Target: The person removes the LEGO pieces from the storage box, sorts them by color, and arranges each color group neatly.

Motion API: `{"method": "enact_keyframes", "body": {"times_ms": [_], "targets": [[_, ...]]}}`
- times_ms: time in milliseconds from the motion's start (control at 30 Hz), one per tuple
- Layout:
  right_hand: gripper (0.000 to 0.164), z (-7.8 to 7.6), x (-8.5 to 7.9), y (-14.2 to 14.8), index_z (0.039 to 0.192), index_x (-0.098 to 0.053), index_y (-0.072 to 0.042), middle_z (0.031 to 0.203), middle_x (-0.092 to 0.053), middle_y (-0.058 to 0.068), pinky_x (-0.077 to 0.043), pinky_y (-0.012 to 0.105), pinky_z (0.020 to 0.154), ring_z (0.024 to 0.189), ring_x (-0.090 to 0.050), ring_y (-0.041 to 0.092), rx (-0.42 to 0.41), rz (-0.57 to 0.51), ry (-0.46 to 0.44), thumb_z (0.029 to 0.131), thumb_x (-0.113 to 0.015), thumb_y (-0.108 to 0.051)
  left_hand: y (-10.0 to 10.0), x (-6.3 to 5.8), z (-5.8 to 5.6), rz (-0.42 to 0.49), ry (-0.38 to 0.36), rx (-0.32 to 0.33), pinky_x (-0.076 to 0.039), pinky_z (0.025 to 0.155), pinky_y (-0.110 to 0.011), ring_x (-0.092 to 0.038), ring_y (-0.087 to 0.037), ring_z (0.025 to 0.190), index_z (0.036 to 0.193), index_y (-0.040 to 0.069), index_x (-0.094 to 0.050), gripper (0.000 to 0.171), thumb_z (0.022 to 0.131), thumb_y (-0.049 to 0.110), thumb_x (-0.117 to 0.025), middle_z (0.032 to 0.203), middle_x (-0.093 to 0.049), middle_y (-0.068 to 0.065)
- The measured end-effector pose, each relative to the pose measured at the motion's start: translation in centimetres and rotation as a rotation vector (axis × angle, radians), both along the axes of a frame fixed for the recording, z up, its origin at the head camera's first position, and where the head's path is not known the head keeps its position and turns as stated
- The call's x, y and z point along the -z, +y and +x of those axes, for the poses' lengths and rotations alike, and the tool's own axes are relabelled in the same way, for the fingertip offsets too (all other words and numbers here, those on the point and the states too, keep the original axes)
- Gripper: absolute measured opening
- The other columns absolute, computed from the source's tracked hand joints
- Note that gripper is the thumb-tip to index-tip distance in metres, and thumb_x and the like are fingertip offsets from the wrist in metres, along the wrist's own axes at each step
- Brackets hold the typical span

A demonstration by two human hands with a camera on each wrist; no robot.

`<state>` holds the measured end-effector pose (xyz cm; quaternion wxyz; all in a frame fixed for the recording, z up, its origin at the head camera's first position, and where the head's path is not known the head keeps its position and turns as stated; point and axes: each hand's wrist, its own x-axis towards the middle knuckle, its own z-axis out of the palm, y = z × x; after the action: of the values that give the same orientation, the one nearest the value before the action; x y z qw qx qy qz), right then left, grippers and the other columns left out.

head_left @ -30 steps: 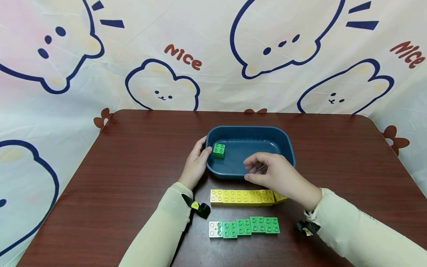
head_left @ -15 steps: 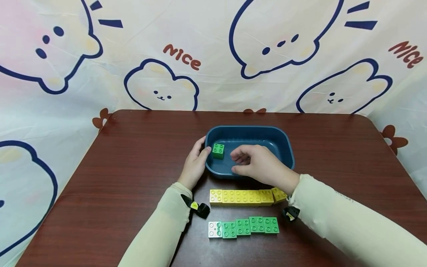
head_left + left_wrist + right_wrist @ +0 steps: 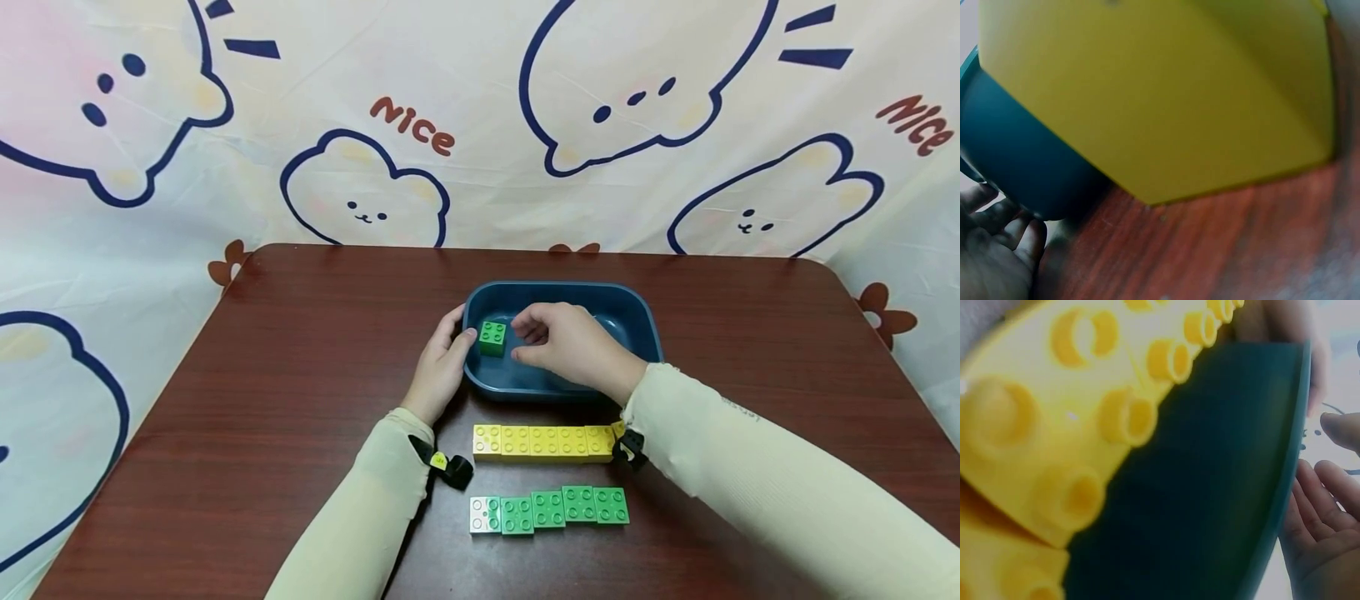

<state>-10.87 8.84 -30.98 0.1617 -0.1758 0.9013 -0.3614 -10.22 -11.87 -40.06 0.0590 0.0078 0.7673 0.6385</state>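
A blue plastic bin (image 3: 525, 390) sits on the table, and in its left end lies a green toy brick (image 3: 492, 337) with studs on top. My left hand (image 3: 435, 373) holds the bin's left end, thumb at the rim; the left wrist view shows its fingers (image 3: 1034, 240) against the outer wall. Over the inside of the bin is my right hand (image 3: 573, 346), just right of the green brick. Its fingers are loosely bent and apart from the thumb, with nothing between them, as the right wrist view also shows (image 3: 1329, 531).
In front of the bin runs a row of yellow bricks (image 3: 543, 443), its right end partly behind the right wrist. Nearer still is an uneven row of green bricks (image 3: 549, 510), the leftmost one whitish with glare. A printed cloth (image 3: 480, 83) hangs behind the brown table (image 3: 315, 350).
My right hand has moved left and farther in over the bin, coming close to the green brick. My left hand, the bin and the brick rows have stayed put.
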Motion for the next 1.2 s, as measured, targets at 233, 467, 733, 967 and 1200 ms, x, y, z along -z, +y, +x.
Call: {"method": "enact_keyframes", "body": {"times_ms": [233,467,733,967,1200], "targets": [[0.038,-1.4,0.3,-0.9,0.125,-0.066,-0.006,0.118,-0.068,0.008,-0.053,0.039,0.093,0.104,-0.063,0.019,0.025,0.034,-0.012,0.091,-0.076,-0.021,0.0,0.0,0.0,-0.002,-0.007,-0.003,-0.030,0.115,-0.049,-0.037,-0.014,0.139,0.151,0.029,-0.042,0.045,0.107,0.035,-0.046,0.152,-0.043,0.008],[0.041,-2.2,0.4,-2.0,0.128,-0.064,-0.007,0.123,-0.066,0.007,-0.053,0.038,0.092,0.108,-0.062,0.019,0.021,0.092,-0.018,0.091,-0.076,-0.021,-0.1,-0.1,0.0,0.008,-0.001,0.009,-0.031,0.115,-0.049,-0.038,-0.014,0.139,0.151,0.029,-0.042,0.045,0.107,0.035,-0.046,0.151,-0.044,0.007],[0.049,-3.3,1.3,-2.8,0.132,-0.062,-0.007,0.126,-0.064,0.007,-0.055,0.039,0.090,0.102,-0.066,0.019,0.025,0.129,-0.060,0.088,-0.079,-0.022,0.0,-0.2,0.0,0.014,-0.006,0.011,-0.033,0.114,-0.048,-0.040,-0.014,0.137,0.150,0.029,-0.043,0.044,0.107,0.034,-0.046,0.150,-0.045,0.008],[0.048,-3.6,1.8,-3.2,0.132,-0.063,-0.006,0.120,-0.066,0.008,-0.053,0.040,0.092,0.102,-0.062,0.020,0.018,0.222,-0.050,0.089,-0.078,-0.023,0.1,-0.2,0.0,0.006,-0.009,-0.001,-0.032,0.114,-0.048,-0.038,-0.013,0.138,0.150,0.029,-0.043,0.044,0.106,0.034,-0.047,0.150,-0.045,0.009],[0.043,-3.5,1.5,-3.2,0.128,-0.066,-0.007,0.119,-0.067,0.008,-0.053,0.040,0.093,0.104,-0.062,0.022,0.010,0.247,-0.049,0.090,-0.077,-0.023,-0.1,-0.1,0.0,-0.004,-0.002,0.001,-0.032,0.115,-0.047,-0.037,-0.012,0.139,0.150,0.030,-0.043,0.045,0.106,0.034,-0.047,0.152,-0.043,0.009]]}}
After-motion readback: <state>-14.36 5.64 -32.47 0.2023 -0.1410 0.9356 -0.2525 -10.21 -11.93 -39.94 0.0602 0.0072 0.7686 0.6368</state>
